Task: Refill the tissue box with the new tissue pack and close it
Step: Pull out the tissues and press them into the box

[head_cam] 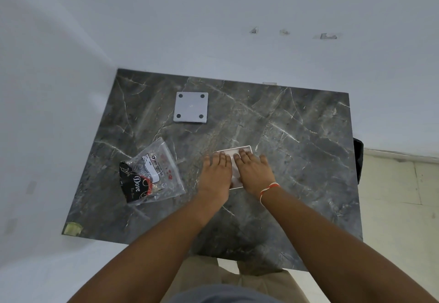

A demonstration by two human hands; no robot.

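At the left of my dark marble table lies one clear plastic tissue wrapper, crumpled and flat-looking, with a black patch of print reading "Dove"; it touches neither of my hands. Farther back, well apart from it, sits one grey square lid with four dark round pads, one at each corner. Moving right, my left hand lies palm down, fingers stretched out and close together, pressing flat on the left part of the white tissue box. Just beside it, my right hand does the same on the right part, fingers straight and gripping nothing, with one red and white thread band around that wrist. The two hands lie side by side and hide most of the box, so only its far edge and a strip between my hands show; whether tissues are inside I cannot tell. There is one box near the middle of the table.
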